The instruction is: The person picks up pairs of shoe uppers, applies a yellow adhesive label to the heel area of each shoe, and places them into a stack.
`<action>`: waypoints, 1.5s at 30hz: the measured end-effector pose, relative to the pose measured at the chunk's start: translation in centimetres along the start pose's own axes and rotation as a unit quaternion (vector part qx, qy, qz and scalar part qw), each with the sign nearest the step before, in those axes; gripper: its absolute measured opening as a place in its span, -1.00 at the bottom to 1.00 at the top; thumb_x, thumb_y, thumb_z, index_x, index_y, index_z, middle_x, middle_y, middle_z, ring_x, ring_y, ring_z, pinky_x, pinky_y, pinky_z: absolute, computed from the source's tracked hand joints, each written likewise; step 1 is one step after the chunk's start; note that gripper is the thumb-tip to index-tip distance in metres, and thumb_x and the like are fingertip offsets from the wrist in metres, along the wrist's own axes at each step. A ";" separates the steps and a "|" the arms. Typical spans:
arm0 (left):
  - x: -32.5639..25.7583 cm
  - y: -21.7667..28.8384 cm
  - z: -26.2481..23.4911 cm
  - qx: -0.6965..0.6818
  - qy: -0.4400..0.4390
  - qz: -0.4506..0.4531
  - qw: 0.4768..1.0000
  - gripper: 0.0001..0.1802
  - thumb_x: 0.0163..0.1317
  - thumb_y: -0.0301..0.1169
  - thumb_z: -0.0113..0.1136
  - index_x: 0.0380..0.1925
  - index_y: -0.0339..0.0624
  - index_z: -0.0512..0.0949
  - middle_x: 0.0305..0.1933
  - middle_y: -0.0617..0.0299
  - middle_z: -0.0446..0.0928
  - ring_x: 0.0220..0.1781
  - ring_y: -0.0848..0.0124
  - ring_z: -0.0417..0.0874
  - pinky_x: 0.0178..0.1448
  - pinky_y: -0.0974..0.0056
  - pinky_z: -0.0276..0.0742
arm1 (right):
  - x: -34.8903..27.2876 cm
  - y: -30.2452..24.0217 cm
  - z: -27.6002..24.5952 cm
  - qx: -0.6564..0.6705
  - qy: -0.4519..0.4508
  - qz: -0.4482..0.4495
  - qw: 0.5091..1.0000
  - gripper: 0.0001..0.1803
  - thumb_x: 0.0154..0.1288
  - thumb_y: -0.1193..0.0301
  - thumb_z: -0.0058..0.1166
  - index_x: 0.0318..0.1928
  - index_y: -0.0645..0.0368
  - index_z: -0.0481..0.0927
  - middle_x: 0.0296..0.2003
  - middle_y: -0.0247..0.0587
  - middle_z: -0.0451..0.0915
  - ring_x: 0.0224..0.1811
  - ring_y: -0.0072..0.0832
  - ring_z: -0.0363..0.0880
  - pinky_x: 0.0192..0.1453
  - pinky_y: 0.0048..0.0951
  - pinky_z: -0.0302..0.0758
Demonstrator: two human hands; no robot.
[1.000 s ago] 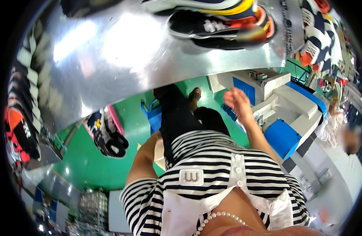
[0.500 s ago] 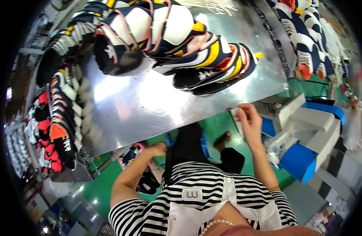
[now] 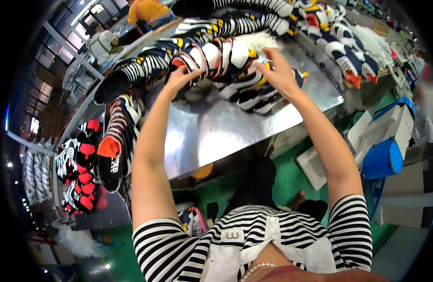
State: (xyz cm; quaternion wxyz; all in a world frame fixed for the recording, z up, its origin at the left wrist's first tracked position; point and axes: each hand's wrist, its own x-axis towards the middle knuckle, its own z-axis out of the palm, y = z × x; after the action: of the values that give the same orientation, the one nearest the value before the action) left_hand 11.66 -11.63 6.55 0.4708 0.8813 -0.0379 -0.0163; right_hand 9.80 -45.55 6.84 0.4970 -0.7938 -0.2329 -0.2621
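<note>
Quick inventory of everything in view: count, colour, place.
Metal table: one, silver, centre
Shoe stack: one, white, navy, coral, on the table
White strands: one bundle, behind the stack
Shoe row: one, navy, white, orange, left side
Red shoes: several, red, white, black, far left
Other shoes: many, navy, white, upper right
Cylinder: one, blue, right
Co-workers: two, orange and pale clothing, upper left
Left hand: one, stack's left end
Right hand: one, stack's right end

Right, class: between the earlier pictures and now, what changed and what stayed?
The left hand has moved up from beside the leg, and the right hand forward from the near edge of the metal table. Both are now at the pile of shoes, set apart; a firm grip isn't clear. The view has shifted too. The pile still lies on the table.
</note>
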 end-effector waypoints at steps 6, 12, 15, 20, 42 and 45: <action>4.6 0.1 3.2 -0.130 0.008 0.121 0.984 -0.13 -0.05 -0.25 0.42 0.27 -0.26 0.24 0.25 0.14 0.36 0.22 0.36 0.39 0.24 0.32 0.29 | 8.5 2.0 7.0 -0.229 -0.117 0.103 0.961 -0.06 -0.09 -0.18 0.16 0.20 0.21 0.35 0.05 0.16 0.44 0.13 0.08 0.36 0.22 -0.09 0.29; 5.7 0.7 4.0 -0.133 0.011 0.203 0.970 -0.34 0.01 -0.38 0.37 0.14 -0.26 0.36 0.07 0.20 0.49 0.06 0.44 0.49 0.16 0.35 0.37 | 8.6 2.8 9.6 -0.112 0.017 -0.005 0.994 -0.37 -0.04 0.10 0.13 -0.02 0.30 0.48 -0.14 0.11 0.51 -0.03 -0.02 0.43 0.12 -0.15 0.34; 5.8 2.8 3.5 -0.117 0.028 0.238 0.964 -0.41 0.10 -0.39 0.29 0.14 -0.29 0.34 0.07 0.21 0.49 0.07 0.47 0.48 0.17 0.34 0.38 | 10.6 2.3 8.9 -0.077 -0.008 -0.003 0.997 -0.40 0.00 0.13 0.11 -0.04 0.35 0.46 -0.14 0.14 0.54 -0.03 -0.03 0.49 0.11 -0.21 0.37; 6.1 6.0 -3.3 0.126 0.106 0.247 0.955 -0.39 -0.02 -0.15 0.32 -0.04 -0.32 0.43 -0.11 -0.09 0.59 -0.05 0.07 0.63 0.06 0.17 0.49 | 12.6 1.3 11.1 0.139 -0.028 0.084 0.986 -0.49 0.10 0.20 0.11 -0.05 0.35 0.43 -0.16 0.09 0.57 -0.07 -0.18 0.55 0.04 -0.32 0.43; 2.1 5.6 -9.2 0.255 0.210 0.215 0.919 -0.41 0.07 -0.20 0.29 0.03 -0.30 0.38 -0.03 -0.04 0.56 0.03 0.18 0.59 0.10 0.23 0.44 | 15.4 -1.3 18.4 0.216 -0.070 -0.026 0.974 -0.48 0.10 0.19 0.09 -0.06 0.36 0.42 -0.18 0.11 0.55 -0.10 -0.14 0.54 0.05 -0.31 0.42; 5.9 4.3 -6.9 0.368 0.126 0.230 0.892 -0.45 0.03 -0.14 0.23 -0.07 -0.29 0.39 -0.14 -0.18 0.55 -0.07 -0.07 0.58 0.00 0.06 0.47 | 13.7 5.0 19.0 0.176 -0.106 0.070 0.976 -0.49 0.12 0.23 0.09 -0.04 0.37 0.40 -0.13 0.02 0.52 -0.14 -0.26 0.54 0.00 -0.38 0.44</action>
State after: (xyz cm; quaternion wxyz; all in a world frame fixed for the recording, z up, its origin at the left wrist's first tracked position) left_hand 17.78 -8.75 14.03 0.1045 0.9528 -0.1832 0.2183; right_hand 26.74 -28.74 5.38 0.6186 -0.7312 -0.2709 -0.0962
